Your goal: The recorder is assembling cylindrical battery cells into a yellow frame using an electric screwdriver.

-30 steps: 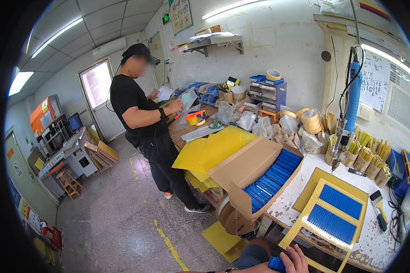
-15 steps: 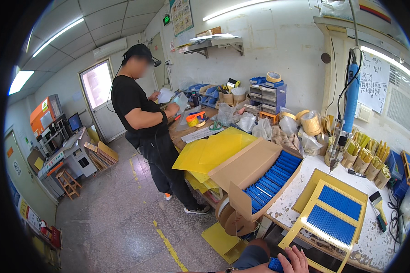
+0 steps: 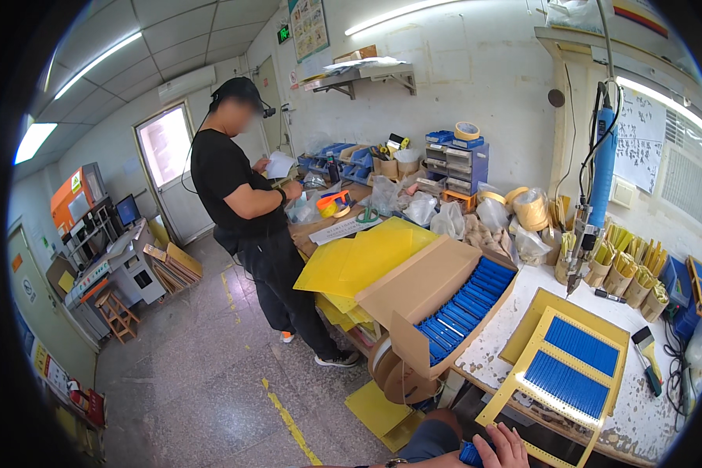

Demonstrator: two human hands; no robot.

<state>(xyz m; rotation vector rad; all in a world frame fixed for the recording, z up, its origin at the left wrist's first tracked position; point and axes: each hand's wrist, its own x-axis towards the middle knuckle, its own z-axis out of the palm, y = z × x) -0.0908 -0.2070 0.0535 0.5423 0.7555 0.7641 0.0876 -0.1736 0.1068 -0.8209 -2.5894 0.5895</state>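
Observation:
At the lower edge, my left hand (image 3: 440,462) comes in from the left, mostly cut off by the frame, and holds a small bunch of blue strips (image 3: 470,453). My right hand (image 3: 507,448) is bent over the same bunch, its thumb side against the strips and its fingertips close to the near edge of a yellow perforated frame (image 3: 515,388). Rows of blue strips (image 3: 567,382) fill two windows of this frame, which lies over the bench's front edge. To its left stands an open cardboard box (image 3: 402,341) packed with more blue strips.
A blue hanging power tool (image 3: 600,168) is over the white bench (image 3: 534,290). Yellow sheets (image 3: 351,261) lie left of the box. A brush (image 3: 647,355) rests at right. Bags, tape rolls and drawers (image 3: 466,168) crowd the back. A co-worker (image 3: 246,187) stands at the far bench.
My hands stay at the blue strips, with only slight finger movement. The co-worker's hand has lowered with a clear bag-like thing toward the bench. The view has shifted slightly.

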